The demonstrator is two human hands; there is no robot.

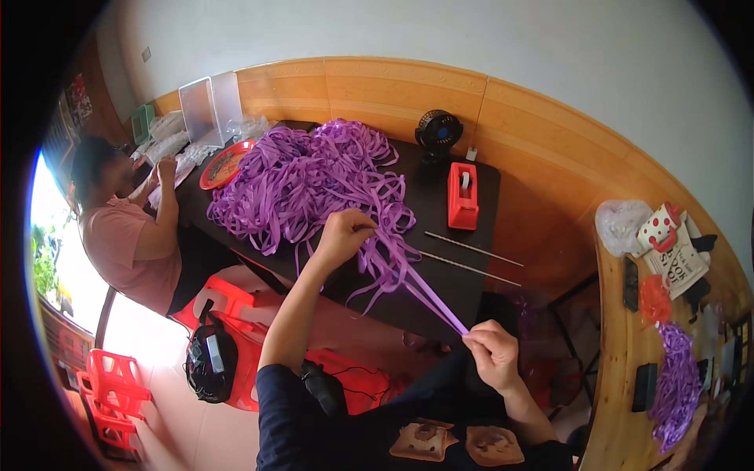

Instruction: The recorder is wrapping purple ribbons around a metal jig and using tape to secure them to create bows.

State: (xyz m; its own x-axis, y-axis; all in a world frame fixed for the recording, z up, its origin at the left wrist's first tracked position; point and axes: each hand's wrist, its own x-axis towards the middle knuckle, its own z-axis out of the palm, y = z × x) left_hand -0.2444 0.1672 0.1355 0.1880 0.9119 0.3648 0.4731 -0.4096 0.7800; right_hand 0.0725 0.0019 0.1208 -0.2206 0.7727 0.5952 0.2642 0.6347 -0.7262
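Observation:
A large tangled heap of purple ribbon [306, 177] covers the middle of the dark table [463, 267]. At its near right edge, my left hand [345, 235] is closed with thumb and fingers pinched on loose strands. My right hand [493, 353], nearer to me and past the table's front edge, is closed on the ends of a few ribbon lengths. Between the hands those lengths run taut, slanting down to the right. Two thin patterned rods [475, 249] lie side by side on the table, right of the strands.
A red tape dispenser [463, 196] and a black fan [438, 133] stand at the back right. A red plate [226, 165] touches the heap's left side. Another person [129, 235] sits at left, hands raised. Red stools [118, 385] and a black bag [210, 357] are lower left. More purple ribbon [677, 385] lies on the wooden counter.

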